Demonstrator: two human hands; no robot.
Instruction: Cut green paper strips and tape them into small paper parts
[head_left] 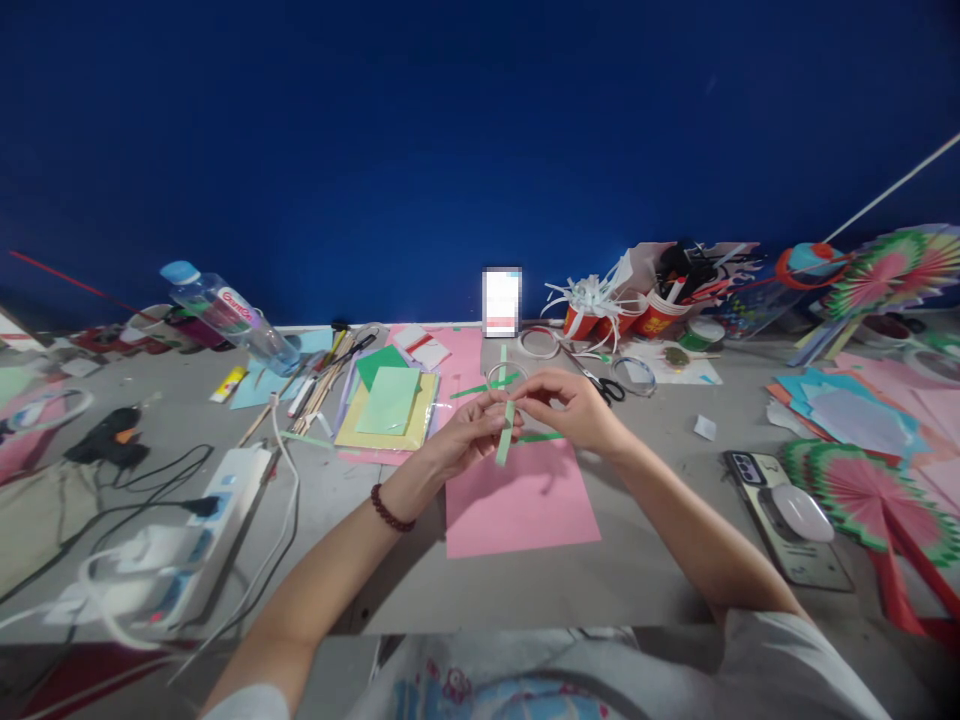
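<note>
My left hand [463, 438] and my right hand [564, 404] meet above a pink paper sheet [525, 505] on the grey table [652, 560]. Both pinch a thin light-green paper strip [505, 436] that hangs down between them. The left fingers grip it from the left side, the right fingers close on its top end. A dark bead bracelet [388, 510] circles my left wrist. More green strips [541, 437] lie on the table just behind my hands, beside a white ring [501, 375].
A stack of coloured paper [390, 405], sticks [322, 385] and a tilted water bottle [225, 312] lie left. A power strip [187, 545], cables and a glue gun [109, 435] are nearer left. Scissors [600, 383], red cups [637, 315], a phone [791, 520] and paper fans [862, 490] sit right.
</note>
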